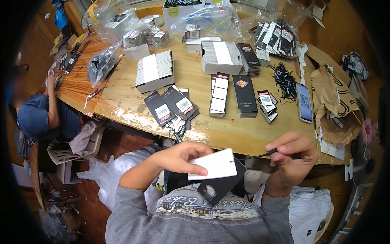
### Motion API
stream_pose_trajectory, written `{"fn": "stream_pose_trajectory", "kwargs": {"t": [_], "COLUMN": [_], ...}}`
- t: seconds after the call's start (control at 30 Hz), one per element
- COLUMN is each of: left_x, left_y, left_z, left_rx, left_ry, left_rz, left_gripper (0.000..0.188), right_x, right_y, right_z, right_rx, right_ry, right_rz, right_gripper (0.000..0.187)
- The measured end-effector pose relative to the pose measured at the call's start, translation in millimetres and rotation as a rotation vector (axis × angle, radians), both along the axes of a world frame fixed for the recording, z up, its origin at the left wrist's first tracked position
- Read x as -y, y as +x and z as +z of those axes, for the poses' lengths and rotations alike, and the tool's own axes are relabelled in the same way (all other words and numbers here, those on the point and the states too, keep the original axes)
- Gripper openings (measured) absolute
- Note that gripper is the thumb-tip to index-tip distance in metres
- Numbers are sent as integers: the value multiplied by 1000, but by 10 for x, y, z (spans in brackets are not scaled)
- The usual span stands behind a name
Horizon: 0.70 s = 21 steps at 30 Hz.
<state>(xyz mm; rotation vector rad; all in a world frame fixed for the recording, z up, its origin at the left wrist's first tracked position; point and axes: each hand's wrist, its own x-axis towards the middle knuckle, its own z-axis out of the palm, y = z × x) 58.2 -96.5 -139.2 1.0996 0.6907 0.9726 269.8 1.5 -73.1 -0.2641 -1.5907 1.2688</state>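
In front of my chest, my left hand (pixel 185 157) pinches a white hang tag (pixel 219 164) between thumb and fingers. A black hang tag (pixel 223 185) hangs tilted just under it. My right hand (pixel 294 154) is closed on the small black end of a tag string (pixel 260 156). This thin black string stretches leftward to the tags. On the table beyond my left hand lies a loose pile of black tags with barcode labels (pixel 172 106). Farther right stand a pile of white-panelled label cards (pixel 219 94), a stack of black tags (pixel 245 96) and smaller barcode tags (pixel 266 105).
White boxes of packed cards (pixel 155 72) (pixel 221 57) stand farther back. At the right are a heap of black strings (pixel 284 81), a phone (pixel 304 102) and a brown paper bag (pixel 337 107). Another person (pixel 44 114) sits at the left by a plastic chair (pixel 77 148).
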Motion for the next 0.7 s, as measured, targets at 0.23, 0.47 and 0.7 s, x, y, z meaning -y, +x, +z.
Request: {"fn": "stream_pose_trajectory", "kwargs": {"t": [0.23, 0.47, 0.7], "left_x": [97, 65, -127], "left_y": [-230, -242, -706], "left_z": [116, 248, 128], "left_rx": [11, -668, -1380], "left_ry": [271, 540, 975], "left_rz": [52, 575, 958], "left_gripper": [18, 16, 20], "right_x": [24, 19, 51], "right_y": [-178, -224, -370], "right_z": [-16, 64, -216], "right_rx": [109, 156, 699], "right_ry": [250, 281, 277], "right_rz": [119, 100, 191], "right_gripper": [21, 20, 25]}}
